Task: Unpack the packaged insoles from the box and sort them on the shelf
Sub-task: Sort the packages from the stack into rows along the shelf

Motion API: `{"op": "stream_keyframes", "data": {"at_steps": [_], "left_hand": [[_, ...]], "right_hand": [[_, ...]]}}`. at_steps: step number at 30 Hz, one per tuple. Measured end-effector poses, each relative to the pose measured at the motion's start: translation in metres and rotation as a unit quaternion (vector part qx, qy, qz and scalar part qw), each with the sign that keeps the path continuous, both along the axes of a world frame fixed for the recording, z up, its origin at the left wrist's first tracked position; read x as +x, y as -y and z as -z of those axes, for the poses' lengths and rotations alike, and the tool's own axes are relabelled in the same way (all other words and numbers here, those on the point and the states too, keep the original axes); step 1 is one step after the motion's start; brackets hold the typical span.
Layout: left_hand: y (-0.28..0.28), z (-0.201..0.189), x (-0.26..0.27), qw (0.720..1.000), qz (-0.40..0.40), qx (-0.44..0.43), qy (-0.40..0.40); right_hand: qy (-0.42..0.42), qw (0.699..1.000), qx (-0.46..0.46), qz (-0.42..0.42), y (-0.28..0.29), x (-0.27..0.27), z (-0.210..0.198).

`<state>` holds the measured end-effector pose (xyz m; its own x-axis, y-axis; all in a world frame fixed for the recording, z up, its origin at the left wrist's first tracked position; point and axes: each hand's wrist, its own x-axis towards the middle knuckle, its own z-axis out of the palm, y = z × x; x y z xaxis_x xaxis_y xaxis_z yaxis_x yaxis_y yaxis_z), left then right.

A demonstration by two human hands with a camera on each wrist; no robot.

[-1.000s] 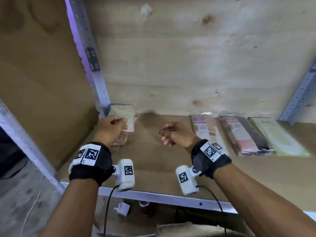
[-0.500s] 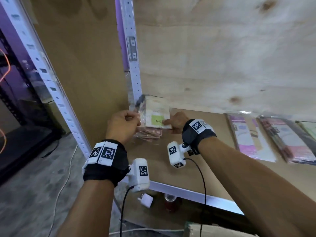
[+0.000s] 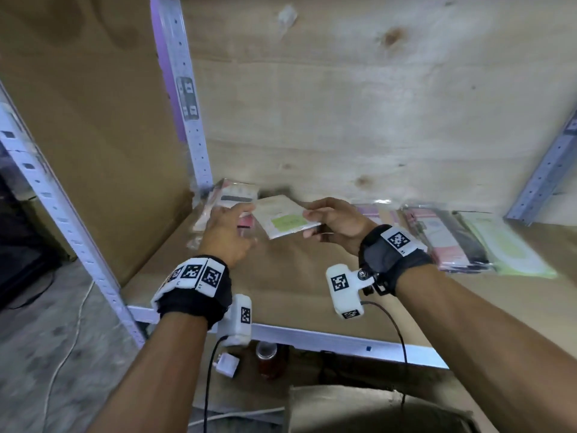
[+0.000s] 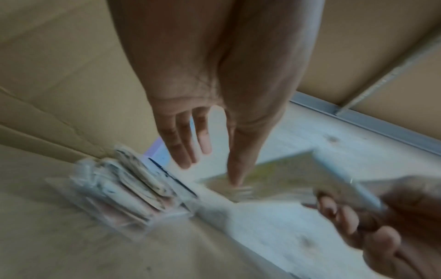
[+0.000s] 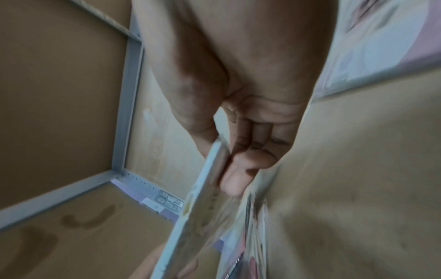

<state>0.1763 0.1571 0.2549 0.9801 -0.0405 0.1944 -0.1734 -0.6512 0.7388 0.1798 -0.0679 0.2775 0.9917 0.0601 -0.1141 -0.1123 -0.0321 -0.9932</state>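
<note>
Insole pack with green label (image 3: 288, 220) held above the shelf board (image 3: 299, 285), tilted, off the surface. Right hand (image 3: 335, 225) grips its right edge; in the right wrist view thumb on one face, fingers (image 5: 235, 181) curled against the other, pack (image 5: 190, 213) seen edge-on. Left hand (image 3: 226, 232) just left of the pack, fingers (image 4: 183, 151) straight and slightly spread, thumb tip at or near the pack's near corner; contact unclear through blur.

Under and behind the left hand, a stack of clear-bagged insole packs (image 3: 224, 207) lies in the back-left corner of the shelf, against the perforated metal upright (image 3: 187, 120). In the left wrist view the stack (image 4: 128, 192) sits flat on the board.

Further right on the same board: a row of packs (image 3: 449, 239), pink, dark and pale green, lying side by side, well apart from the held pack. Plywood back panel (image 3: 359, 120) behind
</note>
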Motion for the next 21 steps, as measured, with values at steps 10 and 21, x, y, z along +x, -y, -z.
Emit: {"op": "stream_keyframes", "data": {"at_steps": [10,21], "left_hand": [[0.100,-0.042,-0.031,0.944,0.084,-0.015,0.318],[0.158,-0.011,-0.039,0.954,0.103,-0.264,0.094]], "right_hand": [[-0.014,0.990,0.137,-0.004,0.109,-0.062,-0.022],[0.027,0.996,0.082,0.000,0.148,-0.087,0.015]]}}
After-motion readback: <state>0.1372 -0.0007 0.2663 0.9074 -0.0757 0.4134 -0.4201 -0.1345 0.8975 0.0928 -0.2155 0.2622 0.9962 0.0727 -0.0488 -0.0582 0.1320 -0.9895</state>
